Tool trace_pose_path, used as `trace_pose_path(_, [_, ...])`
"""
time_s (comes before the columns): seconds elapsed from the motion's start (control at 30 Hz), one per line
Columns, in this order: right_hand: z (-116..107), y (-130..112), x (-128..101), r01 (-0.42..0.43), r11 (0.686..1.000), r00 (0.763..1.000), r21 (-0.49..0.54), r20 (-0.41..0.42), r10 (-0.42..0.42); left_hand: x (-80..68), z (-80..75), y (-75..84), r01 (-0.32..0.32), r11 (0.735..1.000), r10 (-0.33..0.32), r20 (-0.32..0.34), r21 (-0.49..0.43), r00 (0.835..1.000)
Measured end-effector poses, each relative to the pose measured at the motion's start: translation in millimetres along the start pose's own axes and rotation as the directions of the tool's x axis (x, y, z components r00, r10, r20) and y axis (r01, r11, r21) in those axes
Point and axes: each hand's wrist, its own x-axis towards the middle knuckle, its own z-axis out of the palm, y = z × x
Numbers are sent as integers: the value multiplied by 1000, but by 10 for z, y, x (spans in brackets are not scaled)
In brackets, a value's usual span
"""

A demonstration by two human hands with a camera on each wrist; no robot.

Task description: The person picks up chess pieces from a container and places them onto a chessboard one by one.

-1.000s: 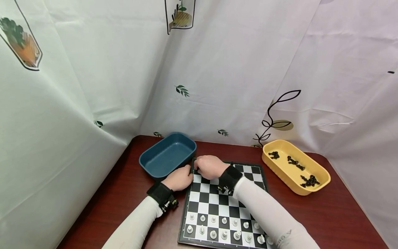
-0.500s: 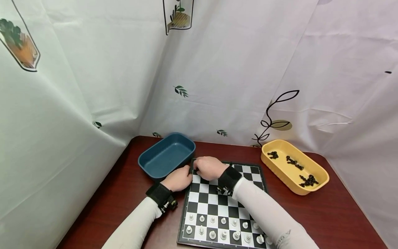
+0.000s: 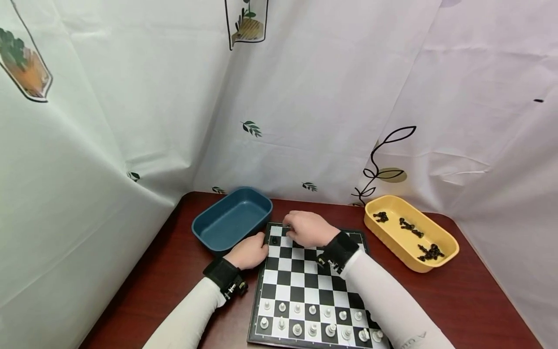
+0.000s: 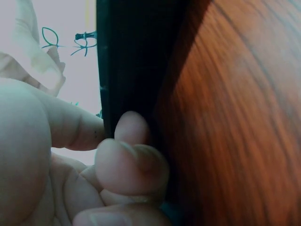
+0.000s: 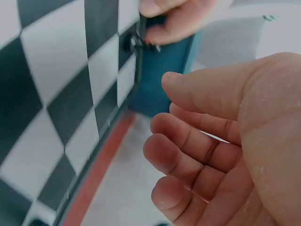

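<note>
Head view: the left hand [image 3: 249, 252] grips the folding black-and-white chessboard's [image 3: 311, 281] far-left edge on the dark red wooden desk [image 3: 174, 261]; a small black chess piece [image 3: 274, 240] stands on its corner square, beside the right hand [image 3: 307, 229].

Left wrist view: curled fingers [image 4: 134, 160] pinch the board's edge.

Right wrist view: fingers [image 5: 188, 155] loosely curled, holding nothing.

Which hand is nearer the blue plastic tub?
Left. The left hand grips the chessboard's left edge just in front of the blue plastic tub; the right hand hovers over the board's far squares, further right.
</note>
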Motion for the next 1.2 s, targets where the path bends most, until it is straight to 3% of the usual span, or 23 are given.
trace_pose_path(0.37, [-322, 378, -465, -198, 975, 974, 103, -88, 207, -8, 13, -18, -14, 1000, 14, -15, 2, 1000])
trace_pose_path(0.77, [-443, 784, -977, -292, 944, 929, 156, -187, 319, -42, -24, 17, -9, 1000, 9, -20, -12, 1000])
trace_pose_path(1.2, [-606, 1038, -1444, -365, 913, 875, 182, -269, 403, -26, -1, -4, -12, 1000, 12, -13, -15, 1000])
